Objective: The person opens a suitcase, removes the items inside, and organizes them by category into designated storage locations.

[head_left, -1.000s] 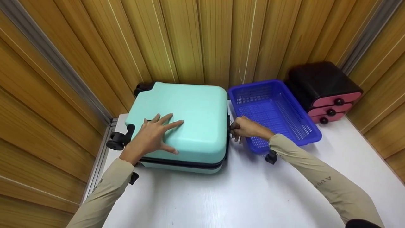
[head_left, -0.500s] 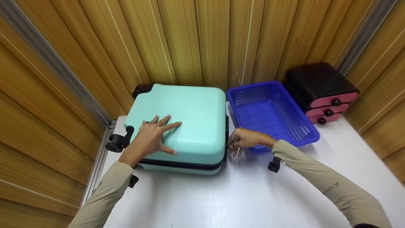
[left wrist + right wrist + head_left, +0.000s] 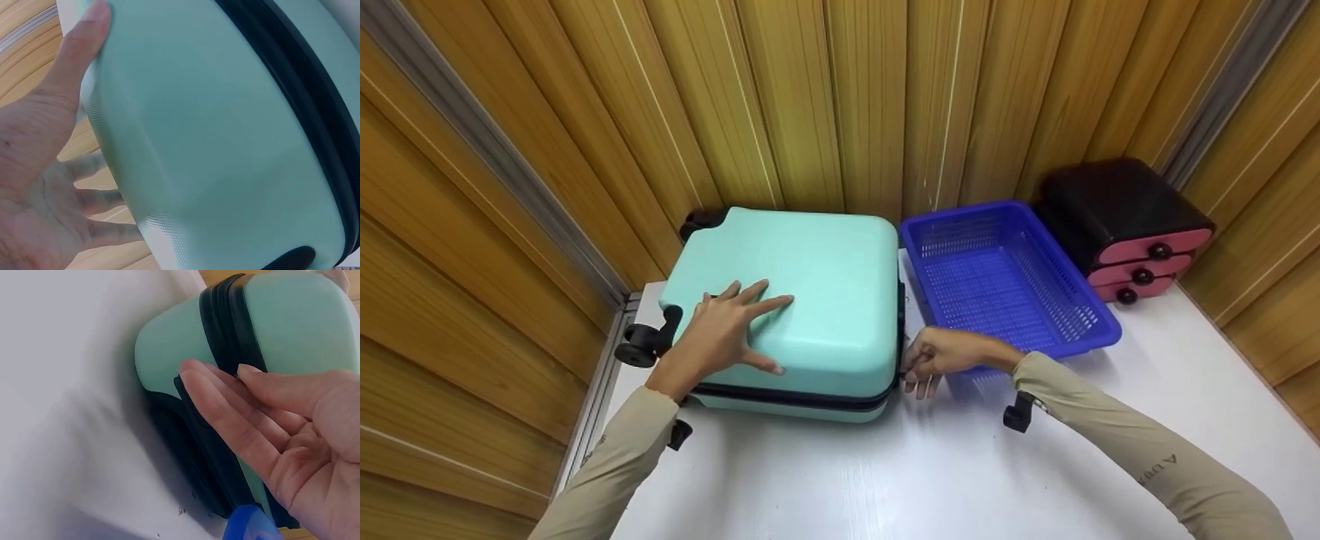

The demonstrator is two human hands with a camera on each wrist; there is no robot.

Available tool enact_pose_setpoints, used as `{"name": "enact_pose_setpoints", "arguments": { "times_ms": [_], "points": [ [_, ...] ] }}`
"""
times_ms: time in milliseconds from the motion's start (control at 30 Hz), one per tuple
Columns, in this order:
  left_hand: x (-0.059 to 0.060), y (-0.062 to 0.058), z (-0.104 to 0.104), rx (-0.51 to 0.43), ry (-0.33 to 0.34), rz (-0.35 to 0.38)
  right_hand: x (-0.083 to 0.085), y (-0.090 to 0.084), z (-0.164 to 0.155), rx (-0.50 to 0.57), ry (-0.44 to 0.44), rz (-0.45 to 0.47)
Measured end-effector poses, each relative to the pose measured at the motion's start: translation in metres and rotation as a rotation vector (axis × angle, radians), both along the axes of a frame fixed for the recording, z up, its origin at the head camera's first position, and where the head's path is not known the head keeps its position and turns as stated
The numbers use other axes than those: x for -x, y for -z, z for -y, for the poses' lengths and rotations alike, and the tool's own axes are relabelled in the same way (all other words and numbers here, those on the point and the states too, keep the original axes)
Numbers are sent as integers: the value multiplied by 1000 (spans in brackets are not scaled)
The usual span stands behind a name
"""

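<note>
A mint-green hard-shell suitcase [image 3: 817, 277] lies flat on the white table, its black wheels to the left. My left hand [image 3: 716, 330] rests on its top shell with fingers spread; the left wrist view shows the thumb and fingers along the shell's edge. At the suitcase's right side, near the front corner, my right hand [image 3: 941, 352] pinches the zipper pull [image 3: 237, 376], mostly hidden between thumb and fingers. The black zipper band [image 3: 228, 320] runs around the corner beyond the fingertips. Beside the fingers is the black side handle [image 3: 208, 444].
A blue plastic basket [image 3: 1076, 346] stands just right of the suitcase, close under the right wrist. Behind it at the right is a black box with pink drawers [image 3: 1125, 202]. Wood-panelled walls [image 3: 870, 97] bound the table at the back and sides.
My right hand has slid along the suitcase's right side toward the front corner, pinching the zipper pull. The left hand has stayed in place on the shell.
</note>
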State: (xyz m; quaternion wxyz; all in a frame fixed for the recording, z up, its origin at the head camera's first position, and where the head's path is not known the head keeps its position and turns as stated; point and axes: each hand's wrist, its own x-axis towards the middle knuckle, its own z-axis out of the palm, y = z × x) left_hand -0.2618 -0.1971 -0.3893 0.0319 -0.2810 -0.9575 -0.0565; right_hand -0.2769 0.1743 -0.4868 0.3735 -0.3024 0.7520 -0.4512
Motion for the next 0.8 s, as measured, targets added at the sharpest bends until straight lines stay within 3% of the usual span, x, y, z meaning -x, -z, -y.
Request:
{"name": "enact_pose_setpoints", "arguments": {
  "times_ms": [133,267,433,567,700,800],
  "points": [
    [0,0,-1,4,12,-15,-6,0,0,2,13,-20],
    [0,0,-1,4,15,-30,-13,-4,3,-57,-5,-156],
    [-2,4,5,-28,49,-99,-27,-27,12,-201,-8,-526],
    [-1,5,16,-148,102,-69,-38,-51,16,-250,134,-770],
    [1,6,39,-280,85,-23,-49,-67,19,-192,243,-996],
    [2,8,62,-317,-3,-45,-56,-68,23,-83,204,-1158]
  ]
}}
